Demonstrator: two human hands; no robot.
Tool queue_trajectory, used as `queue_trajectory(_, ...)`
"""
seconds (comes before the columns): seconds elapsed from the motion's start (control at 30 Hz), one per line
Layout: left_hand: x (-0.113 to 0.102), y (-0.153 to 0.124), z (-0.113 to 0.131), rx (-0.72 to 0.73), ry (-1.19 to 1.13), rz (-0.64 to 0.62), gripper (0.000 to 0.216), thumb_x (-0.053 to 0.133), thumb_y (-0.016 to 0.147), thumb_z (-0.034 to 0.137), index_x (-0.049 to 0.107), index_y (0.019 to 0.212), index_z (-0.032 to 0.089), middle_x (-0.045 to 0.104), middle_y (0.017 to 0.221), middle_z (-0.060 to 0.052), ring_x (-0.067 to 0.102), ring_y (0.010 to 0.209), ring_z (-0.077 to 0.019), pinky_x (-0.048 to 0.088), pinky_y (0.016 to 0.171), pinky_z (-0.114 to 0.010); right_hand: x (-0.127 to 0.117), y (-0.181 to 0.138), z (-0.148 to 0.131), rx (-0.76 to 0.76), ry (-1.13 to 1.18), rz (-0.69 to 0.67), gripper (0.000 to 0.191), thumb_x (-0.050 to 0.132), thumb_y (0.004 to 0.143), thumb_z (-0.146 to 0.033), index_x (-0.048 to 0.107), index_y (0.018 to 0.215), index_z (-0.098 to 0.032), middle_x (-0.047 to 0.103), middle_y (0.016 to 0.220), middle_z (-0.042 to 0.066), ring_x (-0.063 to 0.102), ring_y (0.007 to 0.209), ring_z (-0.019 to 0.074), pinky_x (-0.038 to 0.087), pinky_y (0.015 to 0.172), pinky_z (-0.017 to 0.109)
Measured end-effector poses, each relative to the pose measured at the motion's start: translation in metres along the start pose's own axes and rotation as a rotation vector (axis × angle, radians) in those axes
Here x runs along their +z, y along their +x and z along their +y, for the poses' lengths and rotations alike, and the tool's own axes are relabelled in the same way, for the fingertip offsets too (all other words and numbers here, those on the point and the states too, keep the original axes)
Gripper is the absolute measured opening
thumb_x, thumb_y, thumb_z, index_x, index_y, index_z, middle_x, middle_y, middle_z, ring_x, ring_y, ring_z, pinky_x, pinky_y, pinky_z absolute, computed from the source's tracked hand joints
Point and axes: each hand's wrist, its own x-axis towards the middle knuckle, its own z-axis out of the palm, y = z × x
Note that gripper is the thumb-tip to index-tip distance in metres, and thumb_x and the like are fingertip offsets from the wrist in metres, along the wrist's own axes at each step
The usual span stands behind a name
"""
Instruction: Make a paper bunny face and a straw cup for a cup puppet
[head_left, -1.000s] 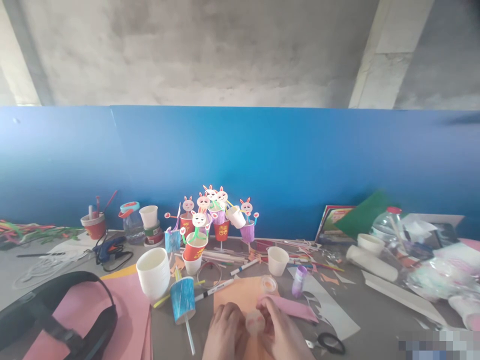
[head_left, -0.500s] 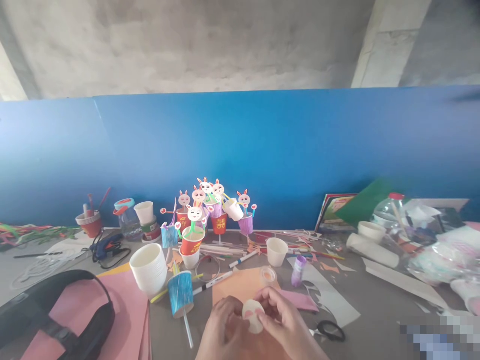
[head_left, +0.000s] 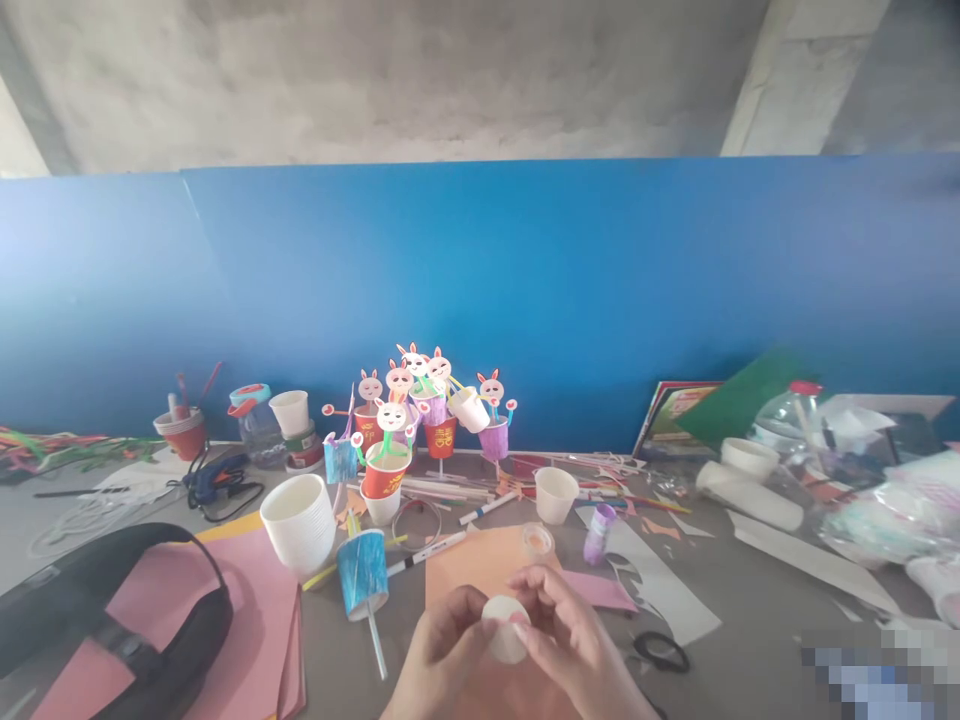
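Between my two hands is a small round white paper disc [head_left: 507, 648] with pink patches on it. My left hand [head_left: 448, 645] pinches its left edge, thumb in front. On the other side my right hand [head_left: 559, 635] grips the right edge, its thumb over a pink patch. Beneath them lies a sheet of orange paper [head_left: 469, 562] with a roll of clear tape [head_left: 537, 541] on its far corner. Black-handled scissors [head_left: 660, 652] rest right of my right hand. To the left, a blue-coloured paper cup [head_left: 363, 575] lies tipped with a white straw sticking out.
Rabbit-faced cup figures [head_left: 391, 418] stand in a group at the back. A stack of white cups [head_left: 298, 525], pink paper [head_left: 259, 590] and black headphones [head_left: 214, 590] are on the left. Paper scraps [head_left: 675, 590], a purple glue stick [head_left: 598, 535] and plastic bags [head_left: 885, 515] lie rightward.
The disc has turned a little in my fingers, and my left thumb now overlaps its edge more. The camera view has shifted slightly.
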Motion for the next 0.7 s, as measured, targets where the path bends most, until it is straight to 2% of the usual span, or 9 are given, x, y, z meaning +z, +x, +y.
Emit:
queue_trajectory(0.17,0.0006,0.0014,-0.0047,0.009,-0.023,-0.023,0.039,0.067,0.084,0.054,0.062,0.080,0.015,0.062,0.075,-0.002,0.049,0.071,-0.0145,0.037,0.068,-0.025,0.0047,-0.0032,-0.0021,-0.015,-0.071,0.056,0.034,0.064,0.087,-0.048,0.063,0.110,-0.023,0.067,0.096,0.006,0.064,0.085,0.0217,0.051,0.071,0.029)
queue_trajectory(0.3,0.0019,0.0020,-0.0055,0.016,0.030,-0.020,0.044,0.063,0.084,0.059,0.058,0.077,0.016,0.058,0.071,0.000,0.048,0.068,-0.0140,0.037,0.066,-0.025,0.0092,-0.0057,-0.0057,-0.020,-0.070,0.115,0.036,0.064,0.085,-0.051,0.064,0.110,-0.024,0.066,0.089,0.004,0.063,0.079,0.0205,0.051,0.066,0.027)
queue_trajectory(0.57,0.0022,-0.0007,-0.0031,0.037,0.373,0.080,0.047,0.054,0.087,0.063,0.049,0.068,0.020,0.049,0.068,0.002,0.044,0.066,-0.0147,0.036,0.061,-0.025,0.0053,-0.0006,-0.0056,-0.048,-0.129,0.044,0.028,0.061,0.089,-0.041,0.060,0.111,-0.024,0.060,0.085,0.002,0.061,0.074,0.0185,0.053,0.067,0.028)
queue_trajectory(0.7,0.0037,0.0000,-0.0086,0.035,0.350,0.073,0.044,0.054,0.088,0.061,0.053,0.076,0.019,0.052,0.070,0.001,0.046,0.066,-0.0140,0.036,0.061,-0.024,0.0051,-0.0006,-0.0018,-0.042,-0.177,0.065,0.028,0.060,0.087,-0.037,0.059,0.112,-0.023,0.060,0.088,0.003,0.063,0.075,0.0190,0.053,0.068,0.029)
